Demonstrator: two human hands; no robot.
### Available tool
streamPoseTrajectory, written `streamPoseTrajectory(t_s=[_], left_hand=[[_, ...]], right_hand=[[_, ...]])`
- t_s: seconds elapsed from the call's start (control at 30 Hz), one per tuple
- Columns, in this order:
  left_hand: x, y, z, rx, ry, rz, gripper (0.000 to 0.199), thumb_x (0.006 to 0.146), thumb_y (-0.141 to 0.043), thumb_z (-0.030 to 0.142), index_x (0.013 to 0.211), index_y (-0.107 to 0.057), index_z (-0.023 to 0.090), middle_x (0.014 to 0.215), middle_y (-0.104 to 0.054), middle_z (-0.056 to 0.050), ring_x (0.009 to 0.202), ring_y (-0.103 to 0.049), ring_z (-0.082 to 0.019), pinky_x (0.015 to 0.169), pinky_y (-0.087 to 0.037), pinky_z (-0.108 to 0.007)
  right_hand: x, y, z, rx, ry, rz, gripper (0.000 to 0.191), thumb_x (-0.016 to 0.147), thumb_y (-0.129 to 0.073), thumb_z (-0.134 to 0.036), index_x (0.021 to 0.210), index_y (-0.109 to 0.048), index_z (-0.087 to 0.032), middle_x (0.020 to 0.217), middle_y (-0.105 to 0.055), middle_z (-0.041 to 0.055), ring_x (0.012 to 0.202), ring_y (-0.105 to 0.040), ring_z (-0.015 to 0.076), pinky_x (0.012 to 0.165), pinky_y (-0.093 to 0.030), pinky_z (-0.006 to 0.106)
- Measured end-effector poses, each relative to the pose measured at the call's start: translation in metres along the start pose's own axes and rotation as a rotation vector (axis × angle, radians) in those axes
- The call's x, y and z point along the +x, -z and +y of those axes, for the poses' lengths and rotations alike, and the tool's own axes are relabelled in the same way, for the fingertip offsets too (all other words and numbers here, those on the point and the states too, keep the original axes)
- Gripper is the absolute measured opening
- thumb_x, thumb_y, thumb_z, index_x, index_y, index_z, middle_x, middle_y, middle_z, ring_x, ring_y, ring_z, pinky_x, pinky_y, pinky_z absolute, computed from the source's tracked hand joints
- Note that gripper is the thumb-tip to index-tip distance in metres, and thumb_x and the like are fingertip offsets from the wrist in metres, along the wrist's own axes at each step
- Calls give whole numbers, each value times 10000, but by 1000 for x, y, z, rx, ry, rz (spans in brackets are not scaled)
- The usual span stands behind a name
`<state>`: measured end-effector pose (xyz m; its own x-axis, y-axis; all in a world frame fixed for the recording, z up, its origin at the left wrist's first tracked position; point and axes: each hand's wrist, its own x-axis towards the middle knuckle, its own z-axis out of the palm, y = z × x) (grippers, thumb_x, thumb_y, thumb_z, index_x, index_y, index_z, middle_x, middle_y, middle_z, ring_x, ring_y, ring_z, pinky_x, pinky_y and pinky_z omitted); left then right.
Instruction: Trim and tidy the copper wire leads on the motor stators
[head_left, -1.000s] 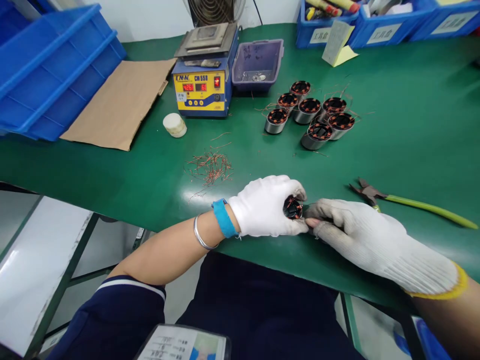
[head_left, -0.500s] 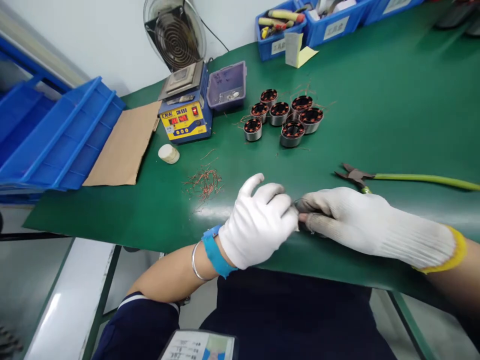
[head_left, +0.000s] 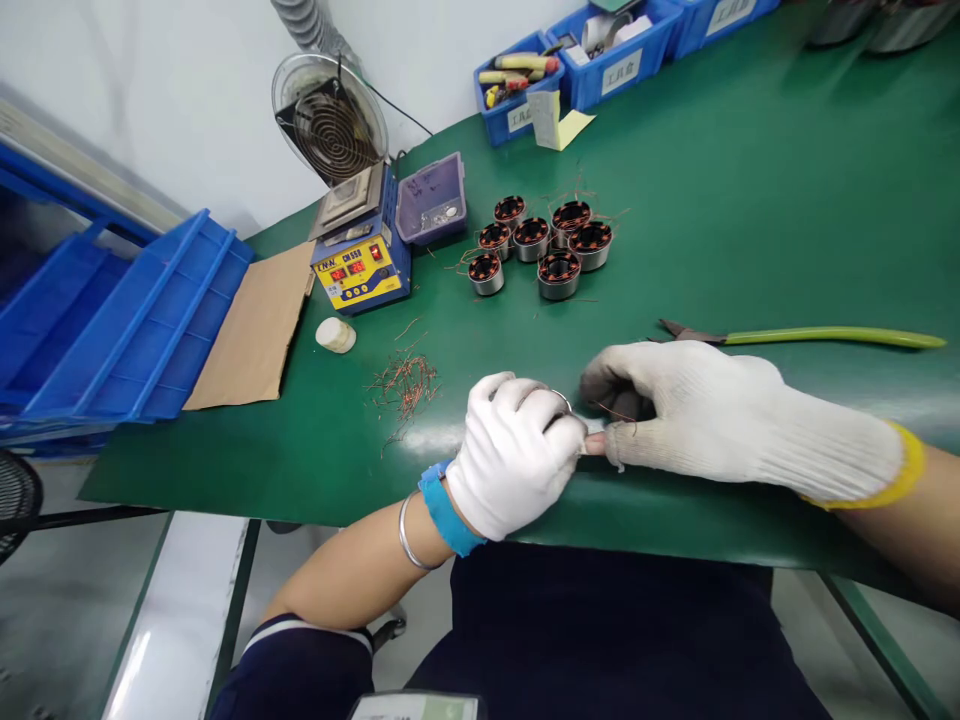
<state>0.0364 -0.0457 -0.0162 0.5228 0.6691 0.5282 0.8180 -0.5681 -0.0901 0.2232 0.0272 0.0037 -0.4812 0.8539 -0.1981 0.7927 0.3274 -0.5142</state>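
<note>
My left hand [head_left: 517, 455], in a white glove, is closed around a round metal piece [head_left: 560, 397]. Only its shiny rim shows; it looks like one of the wound stators on the table, but the fingers hide most of it. Close against it on the right is my right hand [head_left: 675, 410], in a white knit glove with dirty fingertips. Its fingers are curled, and the bare thumb tip reaches to my left hand. A thin copper wire [head_left: 621, 414] runs in the gap between right thumb and fingers. Diagonal cutters [head_left: 795, 337] with green handles lie just beyond that hand.
Several stators [head_left: 531, 238] with copper windings stand farther back. Wire scraps [head_left: 407, 385] and a small white jar [head_left: 335, 335] lie left. Behind are a solder pot [head_left: 364, 270], a purple bin [head_left: 433, 205] and blue tool boxes [head_left: 517, 118]. Cardboard [head_left: 251, 330] lies by blue crates [head_left: 150, 320].
My right thumb and fingers have spread apart from their tight pinch, showing the wire between them. My left fingers have curled in more, and a metal rim now shows. The camera view has shifted.
</note>
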Motion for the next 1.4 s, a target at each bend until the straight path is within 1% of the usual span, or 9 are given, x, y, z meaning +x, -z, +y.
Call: streamPoseTrajectory(t_s=[0.17,0.37,0.5,0.67,0.83,0.9,1.07,1.23,1.4], left_hand=[[-1,-2,-2,3,22,48,110,913,-612,194,811,-647,217,855,-702,-16,910,-644,-212,949,-456,-402],[-1,-3,2,2,81,94,130,878,-700,228,790,-606,212,882,-695,-25,854,-638,-191,953,-497,-390],[-1,-2,4,29,99,109,79,869,-723,230,844,-651,210,1016,-700,-71,865,-630,-199,927,-513,-403],[-3,-2,4,60,70,72,100,905,-675,178,969,-715,243,1164,-698,-74,912,-621,-202,980,-491,-441],[-3,1,5,17,57,17,107,903,-623,159,864,-700,222,1165,-702,-83,922,-601,-210,968,-483,-437],[-2,2,6,29,57,15,115,891,-630,145,832,-689,224,1161,-708,-72,900,-598,-203,963,-485,-424],[1,1,7,124,43,13,184,920,-630,172,1045,-730,263,1162,-705,-66,871,-593,-197,891,-473,-402],[1,1,8,134,30,-52,144,934,-563,188,886,-696,215,1137,-708,-65,821,-574,-206,785,-425,-395],[-2,3,5,-30,113,-51,125,935,-524,187,898,-640,209,1125,-700,-77,890,-620,-213,784,-454,-383]], right_hand=[[1,-7,2,137,152,43,501,717,-677,-508,1174,-722,-310,1008,-795,27,840,-733,275,585,-472,332],[4,-5,11,277,202,20,400,810,-588,-499,1090,-744,-259,897,-796,8,777,-734,226,638,-514,315],[5,-10,5,357,281,110,361,870,-510,-460,1018,-748,-233,916,-795,24,810,-727,223,701,-521,322],[9,-20,2,448,247,211,361,873,-514,-470,1011,-743,-227,944,-785,36,832,-714,228,730,-525,327],[12,-22,5,235,157,320,392,899,-431,-471,939,-759,-260,912,-768,46,821,-692,253,744,-469,373],[13,-20,8,162,92,300,399,898,-435,-487,954,-761,-265,922,-771,53,834,-694,273,740,-456,391],[15,-17,10,108,47,234,393,912,-448,-484,987,-759,-257,955,-778,66,864,-696,297,695,-449,387],[15,-18,8,56,75,253,389,913,-451,-488,946,-762,-257,897,-776,52,797,-687,262,598,-384,344],[14,-17,16,-141,54,227,352,906,-455,-466,916,-741,-261,808,-734,65,677,-636,248,527,-262,304]])
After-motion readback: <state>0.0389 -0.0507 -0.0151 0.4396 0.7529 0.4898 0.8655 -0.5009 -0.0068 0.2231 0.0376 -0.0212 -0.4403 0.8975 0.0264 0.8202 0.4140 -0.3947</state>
